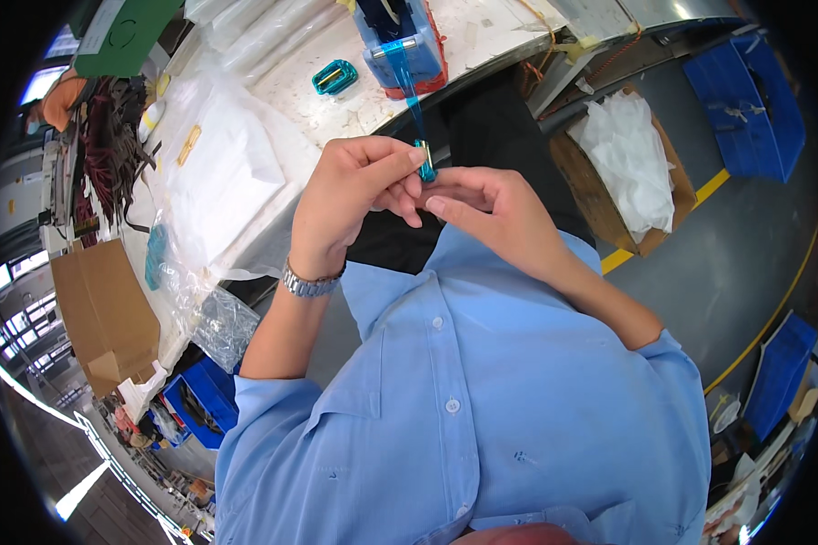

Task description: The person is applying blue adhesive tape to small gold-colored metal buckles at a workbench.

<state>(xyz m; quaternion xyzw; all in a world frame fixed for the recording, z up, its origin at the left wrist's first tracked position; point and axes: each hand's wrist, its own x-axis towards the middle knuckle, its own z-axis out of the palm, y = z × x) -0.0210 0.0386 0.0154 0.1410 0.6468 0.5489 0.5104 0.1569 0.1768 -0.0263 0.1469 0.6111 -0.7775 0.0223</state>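
A small metal buckle-like piece (424,156), gold-toned and wrapped in teal film, is between my hands in front of my chest. My left hand (350,186) pinches it between thumb and forefinger. The fingers of my right hand (504,213) are stretched out against its lower end, the thumb apart from them. A strip of blue tape (404,77) runs taut from the light-blue tape dispenser (371,45) down to the piece. On the table left of the dispenser lies a similar oval piece in teal film (334,77).
White plastic sheeting (223,163) covers the left of the worktable (291,109). A cardboard box (577,173) with white wrapping stands on the floor at right, near a blue bin (745,109). Another carton (104,309) is at far left.
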